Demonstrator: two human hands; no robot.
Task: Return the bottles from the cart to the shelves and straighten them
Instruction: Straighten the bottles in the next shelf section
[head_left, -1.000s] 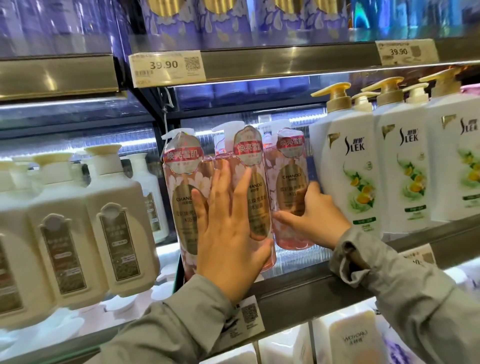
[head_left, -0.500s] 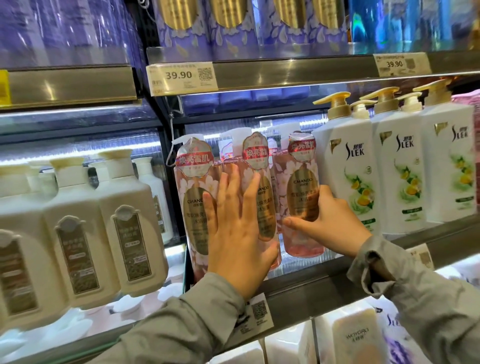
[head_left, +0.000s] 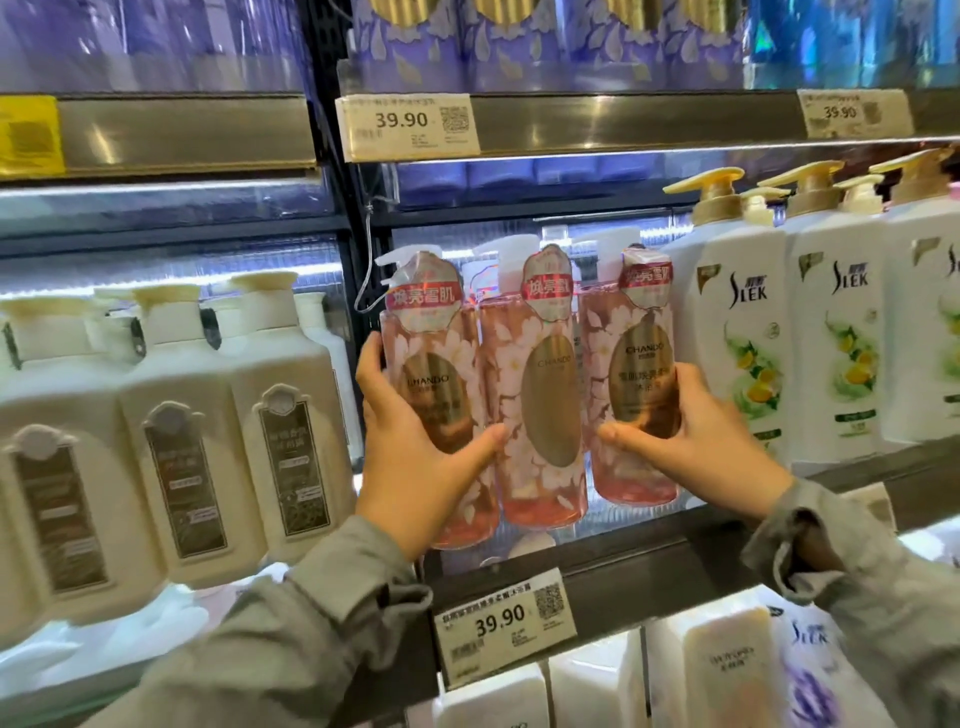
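Head view: our left hand (head_left: 415, 457) wraps the left pink bottle (head_left: 428, 374) at nine o'clock; our right hand (head_left: 691, 441) grips the right pink bottle (head_left: 641, 374) at three o'clock.

Dark metal store shelving (head_left: 649, 558), lit strips under shelves, price tags (head_left: 408, 126) on brushed rails

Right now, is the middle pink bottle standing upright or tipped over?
Upright. The middle pink bottle stands on its base on the shelf, pump on top, level with its pink neighbours.
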